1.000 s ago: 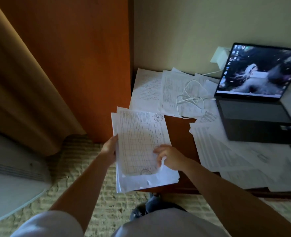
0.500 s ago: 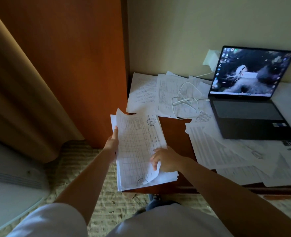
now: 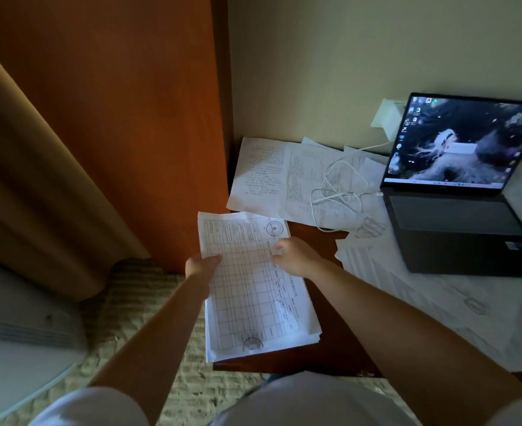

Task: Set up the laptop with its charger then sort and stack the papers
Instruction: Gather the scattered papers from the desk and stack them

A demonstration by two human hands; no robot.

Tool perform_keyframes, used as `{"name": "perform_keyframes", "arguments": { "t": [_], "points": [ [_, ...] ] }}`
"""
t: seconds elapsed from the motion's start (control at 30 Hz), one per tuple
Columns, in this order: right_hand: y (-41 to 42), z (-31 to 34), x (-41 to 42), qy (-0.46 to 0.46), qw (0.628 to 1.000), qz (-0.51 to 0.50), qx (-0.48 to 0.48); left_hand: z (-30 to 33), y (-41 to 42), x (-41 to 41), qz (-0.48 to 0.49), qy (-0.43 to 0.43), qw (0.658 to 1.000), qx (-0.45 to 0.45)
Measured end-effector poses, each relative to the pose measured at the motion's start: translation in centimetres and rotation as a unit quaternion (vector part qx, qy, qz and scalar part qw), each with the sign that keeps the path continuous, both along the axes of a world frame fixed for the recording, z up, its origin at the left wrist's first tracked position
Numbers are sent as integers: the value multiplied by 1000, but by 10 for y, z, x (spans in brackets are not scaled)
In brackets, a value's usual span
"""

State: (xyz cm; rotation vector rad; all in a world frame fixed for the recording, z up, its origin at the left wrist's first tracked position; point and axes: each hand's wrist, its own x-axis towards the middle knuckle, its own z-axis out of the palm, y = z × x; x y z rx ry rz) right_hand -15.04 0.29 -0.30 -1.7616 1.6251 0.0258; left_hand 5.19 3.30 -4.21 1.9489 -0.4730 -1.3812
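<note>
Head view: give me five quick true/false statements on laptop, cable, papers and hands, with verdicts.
1. The laptop is open with its screen lit. True.
2. The white cable lies coiled on the keyboard. False: it lies on papers left of the laptop.
3. The left hand holds the left edge of the stack. True.
4. The right hand rests on the laptop. False: it is at the stack's right edge.
5. All papers are gathered in one stack. False: loose sheets lie by the wall, and more in front of the laptop.
</note>
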Motion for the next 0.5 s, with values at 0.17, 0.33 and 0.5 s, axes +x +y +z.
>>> {"name": "perform_keyframes", "arguments": {
  "t": [0.17, 0.33, 0.5],
  "points": [
    [-37, -13, -14, 143, 980, 71, -118, -4, -11, 0, -9, -6, 1000, 5],
    [-73, -27, -15, 215, 954, 120, -172, -5, -20, 8, -28, 2, 1000, 5],
    [-102, -37, -3, 289, 941, 138, -108, -3, -32, 8, -42, 33, 998, 32]
  ]
}}
